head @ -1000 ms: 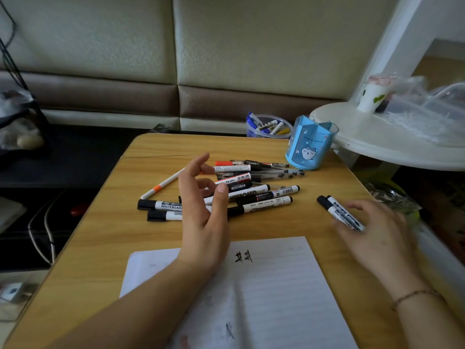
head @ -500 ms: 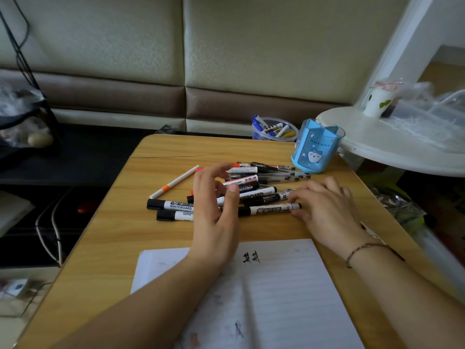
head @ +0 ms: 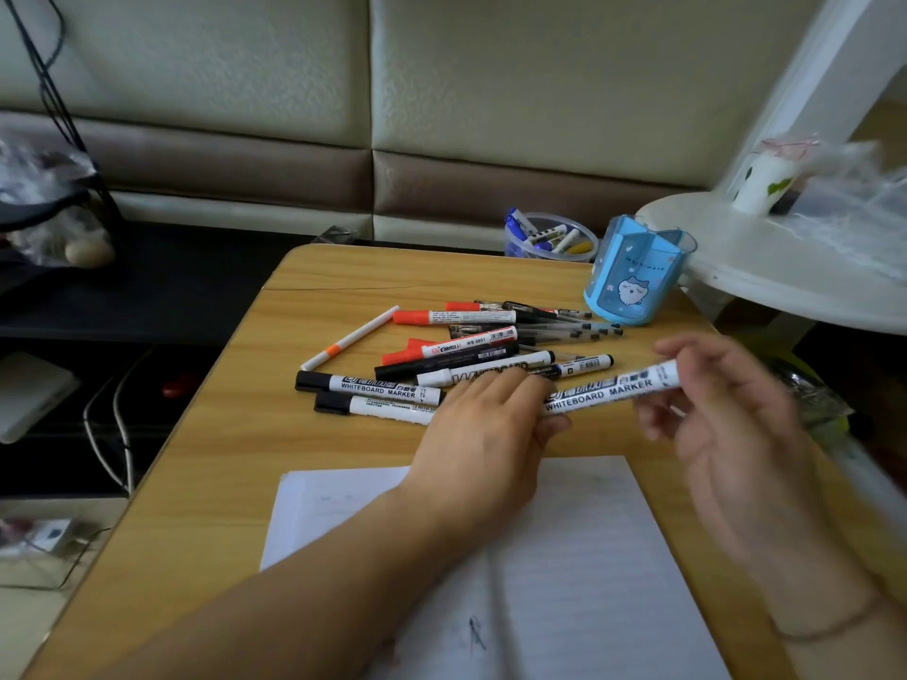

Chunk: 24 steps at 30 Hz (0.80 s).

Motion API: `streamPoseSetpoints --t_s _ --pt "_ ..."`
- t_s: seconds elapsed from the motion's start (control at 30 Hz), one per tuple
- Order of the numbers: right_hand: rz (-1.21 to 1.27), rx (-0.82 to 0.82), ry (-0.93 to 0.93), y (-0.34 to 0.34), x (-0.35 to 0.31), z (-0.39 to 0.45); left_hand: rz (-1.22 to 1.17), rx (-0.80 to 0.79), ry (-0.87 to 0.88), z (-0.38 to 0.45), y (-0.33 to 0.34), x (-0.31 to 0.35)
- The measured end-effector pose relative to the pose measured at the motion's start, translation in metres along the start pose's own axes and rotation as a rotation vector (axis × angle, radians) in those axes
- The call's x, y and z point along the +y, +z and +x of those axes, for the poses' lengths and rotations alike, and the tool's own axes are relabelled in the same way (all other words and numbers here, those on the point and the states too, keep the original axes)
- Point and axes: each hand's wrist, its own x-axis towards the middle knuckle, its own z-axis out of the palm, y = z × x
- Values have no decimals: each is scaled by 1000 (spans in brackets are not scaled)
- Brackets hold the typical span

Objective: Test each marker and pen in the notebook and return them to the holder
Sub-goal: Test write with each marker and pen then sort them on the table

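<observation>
Head view: white whiteboard marker (head: pixel 613 391) held above the wooden table (head: pixel 235 463), long axis nearly level, right end slightly raised. Left hand (head: pixel 483 434) grips its left end; blurred right hand (head: pixel 726 414) apparently pinches the other. Blue cartoon-printed holder (head: pixel 635 272) stands upright, contents unseen. Clear tub (head: pixel 552 238) holds several pens.

Round white side table (head: pixel 765 287) at far right carrying a white paper cup (head: pixel 756 186), cream and brown padded wall panels (head: pixel 441 115) behind, white cables (head: pixel 110 434) at left

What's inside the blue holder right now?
The blue holder shows only its dividers at the open top; no pens stick out. Its lower compartments are hidden by the walls.
</observation>
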Motion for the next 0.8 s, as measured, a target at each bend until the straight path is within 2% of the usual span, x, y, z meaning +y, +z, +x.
streamPoseSetpoints --t_s 0.1,0.27,0.43,0.5,0.57,0.63,0.73,0.8 --pt "-11 -71 87 18 14 -11 -51 -40 95 -1 -6 5" --pt "49 -53 177 26 22 -17 -24 -103 69 -6 -11 12" --pt "30 -77 81 19 19 -15 -56 -107 83 -2 -12 12" --pt "49 -37 63 19 17 -16 -85 -114 85 -3 -14 13" --pt "130 45 67 18 18 -17 -211 -121 -6 -4 -15 11" --pt "166 89 79 17 21 -17 -503 -27 -159 -4 -14 5" --pt "-18 20 107 19 25 -19 -871 236 -377 -1 -13 -7" --pt "-156 -20 99 23 31 -21 -921 290 -452 1 -11 -13"
